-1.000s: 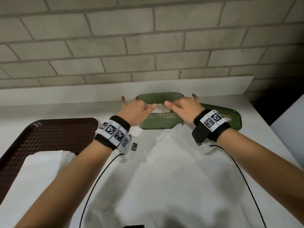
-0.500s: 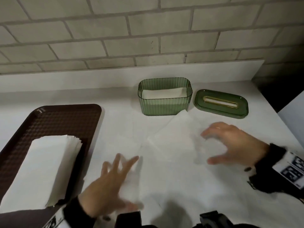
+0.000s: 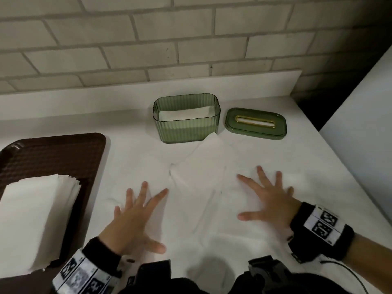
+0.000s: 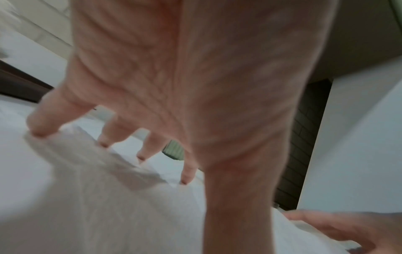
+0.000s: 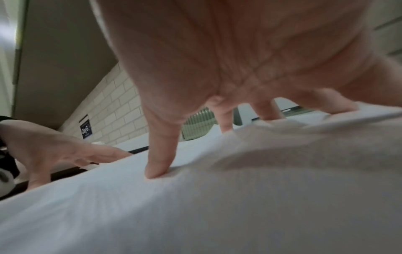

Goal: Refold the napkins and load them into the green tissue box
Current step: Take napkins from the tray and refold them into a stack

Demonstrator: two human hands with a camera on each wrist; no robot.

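Observation:
The ribbed green tissue box (image 3: 186, 130) stands open at the back of the white counter, with folded white napkins inside. Its green lid (image 3: 256, 123) lies flat just to its right. A large unfolded white napkin (image 3: 197, 187) is spread on the counter in front of the box. My left hand (image 3: 135, 215) presses flat on the napkin's left part, fingers spread; the fingertips (image 4: 36, 132) touch the paper. My right hand (image 3: 268, 200) presses flat on its right part, its thumb (image 5: 156, 170) on the sheet. The box (image 5: 199, 123) shows between the right fingers.
A brown tray (image 3: 53, 158) at the left holds a stack of folded white napkins (image 3: 36, 217). A brick wall and a white ledge run behind the counter. The counter's right edge drops off beside a white panel (image 3: 360, 134).
Both hands have drawn back from the green box toward me and come down, fingers spread, onto the unfolded napkin. The view has tilted down.

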